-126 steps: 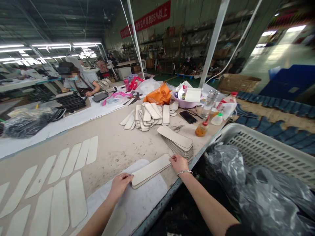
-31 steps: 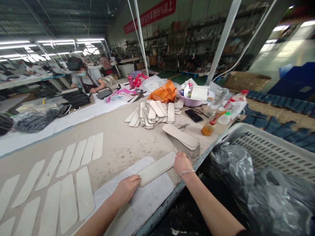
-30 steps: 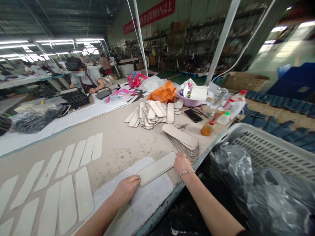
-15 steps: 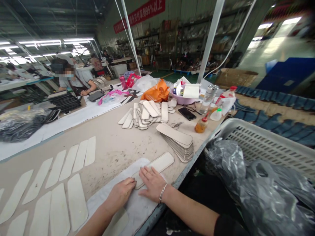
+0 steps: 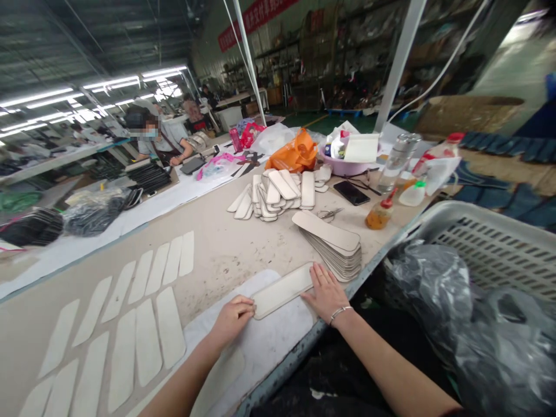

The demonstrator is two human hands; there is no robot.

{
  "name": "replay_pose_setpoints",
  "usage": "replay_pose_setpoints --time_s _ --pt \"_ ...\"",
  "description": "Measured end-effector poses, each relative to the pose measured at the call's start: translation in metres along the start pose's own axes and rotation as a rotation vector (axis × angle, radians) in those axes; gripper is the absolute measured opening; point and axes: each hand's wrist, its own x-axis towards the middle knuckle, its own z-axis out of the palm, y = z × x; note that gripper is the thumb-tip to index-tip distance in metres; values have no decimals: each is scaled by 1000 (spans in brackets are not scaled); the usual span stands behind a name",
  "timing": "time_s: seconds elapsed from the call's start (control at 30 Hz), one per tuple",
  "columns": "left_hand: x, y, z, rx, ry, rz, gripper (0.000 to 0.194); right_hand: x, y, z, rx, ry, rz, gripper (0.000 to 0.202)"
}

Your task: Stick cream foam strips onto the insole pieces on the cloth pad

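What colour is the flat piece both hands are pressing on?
Off-white, like cream, seen in the head view: the flat piece lies between the left hand and right hand.

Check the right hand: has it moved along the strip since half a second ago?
Yes. The right hand has slid from the strip's end near the left hand to its far end, beside the stacked strips.

Matt off-white board strip [image 5: 282, 289]

piece: a long, flat, off-white insole-shaped strip [image 5: 282, 289] with rounded ends and a stitched-looking border
pose: it lay flat, running diagonally, far end toward the right
place: it rested on a white sheet [image 5: 260, 347] near the table's front edge; a stack of like pieces [image 5: 334, 246] stood just beside its far end
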Motion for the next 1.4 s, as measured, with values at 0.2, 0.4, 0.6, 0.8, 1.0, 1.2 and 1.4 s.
replay_pose_setpoints --time_s 0.2,0.4,0.6,0.8,1.0,1.2,1.4 --pt "19 3 -3 -54 125 -274 22 0 -1 2 77 32 -4 79" --pt "46 27 12 35 57 -290 37 0 11 1 588 210 60 60" --pt "46 47 6 -28 -93 -325 17 -3 25 -9 879 329 273 46" --pt "9 84 17 -827 149 -484 45 -22 35 -26 1267 261 396 34" --pt "-11 122 46 -1097 241 -591 40 -40 40 -44 1645 156 467 41" --pt "-16 150 61 -1259 225 -632 46 -56 54 -58 1750 250 505 45" --pt "-19 159 81 -1319 246 -620 60 -70 65 -61 1739 350 531 45"
